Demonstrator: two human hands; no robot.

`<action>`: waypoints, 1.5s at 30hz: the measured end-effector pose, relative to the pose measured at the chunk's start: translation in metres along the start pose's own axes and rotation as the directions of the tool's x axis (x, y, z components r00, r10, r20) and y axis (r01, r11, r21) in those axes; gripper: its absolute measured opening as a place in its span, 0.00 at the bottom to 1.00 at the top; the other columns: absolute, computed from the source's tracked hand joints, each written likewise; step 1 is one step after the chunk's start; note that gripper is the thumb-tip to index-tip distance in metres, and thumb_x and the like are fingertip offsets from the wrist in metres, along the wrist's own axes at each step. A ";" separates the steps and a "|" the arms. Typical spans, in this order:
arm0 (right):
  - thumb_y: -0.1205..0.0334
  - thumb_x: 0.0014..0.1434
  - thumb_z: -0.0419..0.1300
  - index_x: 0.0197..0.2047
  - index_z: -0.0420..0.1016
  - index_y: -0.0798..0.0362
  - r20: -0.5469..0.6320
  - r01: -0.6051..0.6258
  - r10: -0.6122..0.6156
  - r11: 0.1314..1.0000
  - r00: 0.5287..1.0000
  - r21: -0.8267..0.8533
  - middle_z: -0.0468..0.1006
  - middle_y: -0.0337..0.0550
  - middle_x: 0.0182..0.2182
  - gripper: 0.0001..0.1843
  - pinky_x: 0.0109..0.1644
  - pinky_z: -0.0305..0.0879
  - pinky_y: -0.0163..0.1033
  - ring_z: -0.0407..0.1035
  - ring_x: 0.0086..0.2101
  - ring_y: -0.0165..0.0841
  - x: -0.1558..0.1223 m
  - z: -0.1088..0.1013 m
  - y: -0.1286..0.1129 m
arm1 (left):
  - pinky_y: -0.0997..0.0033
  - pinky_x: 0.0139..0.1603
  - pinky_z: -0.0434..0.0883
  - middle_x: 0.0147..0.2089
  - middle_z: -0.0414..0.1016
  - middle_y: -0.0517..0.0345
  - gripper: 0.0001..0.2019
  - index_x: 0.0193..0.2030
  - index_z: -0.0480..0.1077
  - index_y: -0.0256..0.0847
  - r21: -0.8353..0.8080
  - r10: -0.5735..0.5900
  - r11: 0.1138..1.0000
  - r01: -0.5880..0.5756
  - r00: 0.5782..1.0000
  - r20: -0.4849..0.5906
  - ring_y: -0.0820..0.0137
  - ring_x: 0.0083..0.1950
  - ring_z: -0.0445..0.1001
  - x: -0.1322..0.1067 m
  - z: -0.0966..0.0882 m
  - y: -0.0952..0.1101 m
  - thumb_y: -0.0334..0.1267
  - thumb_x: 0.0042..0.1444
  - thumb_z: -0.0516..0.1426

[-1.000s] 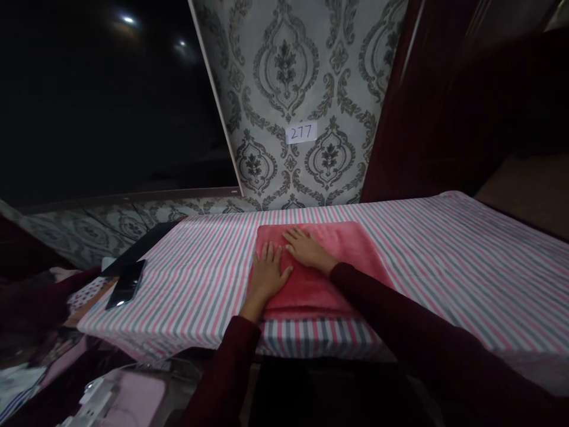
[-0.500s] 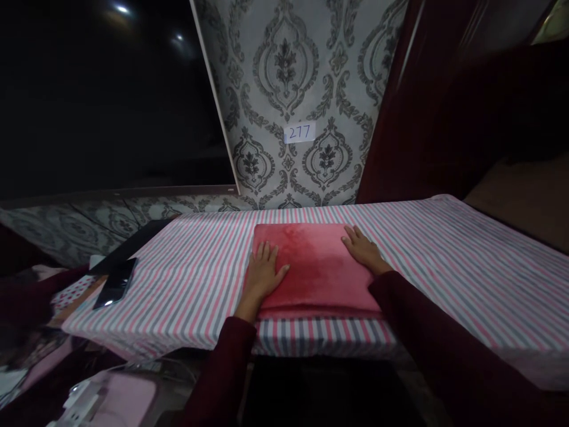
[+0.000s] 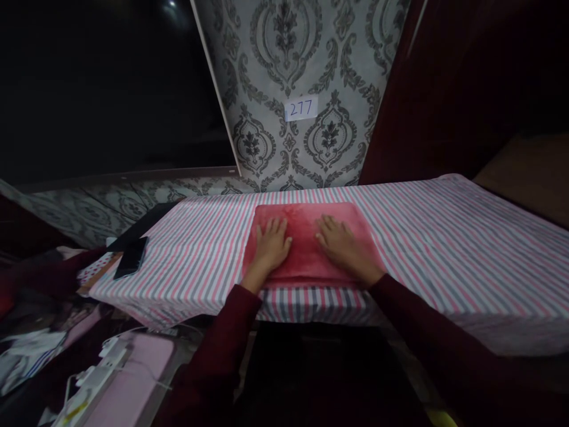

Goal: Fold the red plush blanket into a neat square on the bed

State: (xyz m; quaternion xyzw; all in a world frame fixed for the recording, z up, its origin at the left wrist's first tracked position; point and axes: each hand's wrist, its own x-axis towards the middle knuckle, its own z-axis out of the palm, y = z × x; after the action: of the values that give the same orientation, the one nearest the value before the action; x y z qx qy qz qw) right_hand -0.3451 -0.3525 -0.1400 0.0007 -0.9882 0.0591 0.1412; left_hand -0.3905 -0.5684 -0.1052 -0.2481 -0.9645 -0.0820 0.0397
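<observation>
A folded piece of red plush fabric (image 3: 306, 261) lies flat on the striped cloth, close to the table's front edge. Its layers show along the near side, and its pile is darker in some patches. On its left part rests my left hand (image 3: 272, 244), palm down with the fingers spread. My right hand (image 3: 340, 240) also lies palm down on it, right of the middle, fingers stretched out. Neither hand grips the fabric. Both sleeves are dark red.
A pink, grey and white striped cloth (image 3: 204, 237) covers the table. At its left edge lies a black phone (image 3: 131, 258). A large dark screen (image 3: 115, 89) hangs behind. A white power strip (image 3: 100, 376) sits lower left. A paper marked 277 (image 3: 301, 108) is on the wall.
My right hand has slid left from the fabric's right edge toward its middle. My left hand has stayed on the left part. The view has tipped slightly downward.
</observation>
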 end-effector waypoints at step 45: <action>0.59 0.74 0.47 0.74 0.65 0.47 -0.140 0.017 -0.031 0.995 0.990 -0.101 0.59 0.48 0.74 0.28 0.71 0.52 0.61 0.53 0.72 0.48 -0.085 0.029 -0.003 | 0.40 0.79 0.52 0.79 0.54 0.43 0.32 0.77 0.57 0.38 0.117 0.192 0.977 -0.179 0.976 -0.108 0.54 0.80 0.52 -0.065 0.057 0.031 0.52 0.72 0.49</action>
State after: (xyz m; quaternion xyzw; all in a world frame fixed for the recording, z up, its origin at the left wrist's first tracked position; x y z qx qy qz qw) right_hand -0.2715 -0.3603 -0.1906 0.0016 -0.9774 0.0080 0.2114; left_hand -0.3213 -0.5623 -0.1644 -0.3293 -0.9360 -0.0410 0.1174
